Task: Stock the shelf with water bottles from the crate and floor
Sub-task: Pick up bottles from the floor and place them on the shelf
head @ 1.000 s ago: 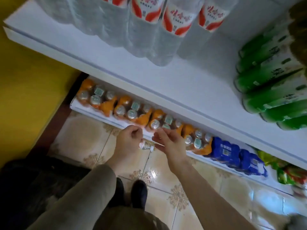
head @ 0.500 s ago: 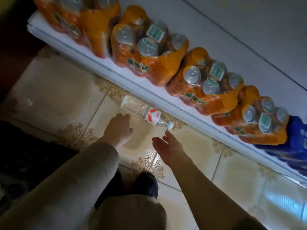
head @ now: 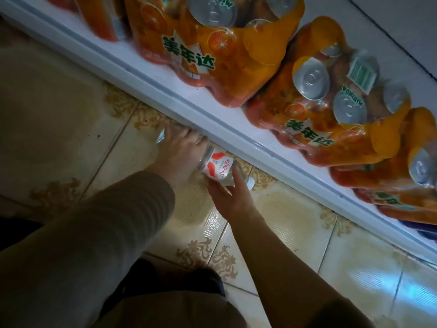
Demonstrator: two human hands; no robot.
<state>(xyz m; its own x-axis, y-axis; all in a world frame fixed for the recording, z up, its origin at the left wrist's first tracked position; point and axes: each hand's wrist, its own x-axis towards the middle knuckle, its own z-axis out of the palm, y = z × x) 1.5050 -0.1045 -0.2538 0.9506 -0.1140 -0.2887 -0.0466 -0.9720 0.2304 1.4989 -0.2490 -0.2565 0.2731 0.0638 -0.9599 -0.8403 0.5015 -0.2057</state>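
Right now your left hand (head: pixel 178 152) lies over the clear lower half of the water bottle (head: pixel 216 167), its fingers (head: pixel 189 138) curled down around the body next to the white front rail of the bottom shelf (head: pixel 151 87). Your right hand (head: pixel 233 197) comes in from the cap side, its fingers (head: pixel 235 175) wrapped on the neck end just past the red and white label. So both hands are clamped on the same bottle, which lies on its side on the tiled floor (head: pixel 71 119), just beside the foot of the shelf. Above it, on the shelf, shrink-wrapped packs of orange soda cans (head: pixel 331 100) stand in a row. Your dark shoe (head: pixel 208 280) sits on the tiles below your right forearm.
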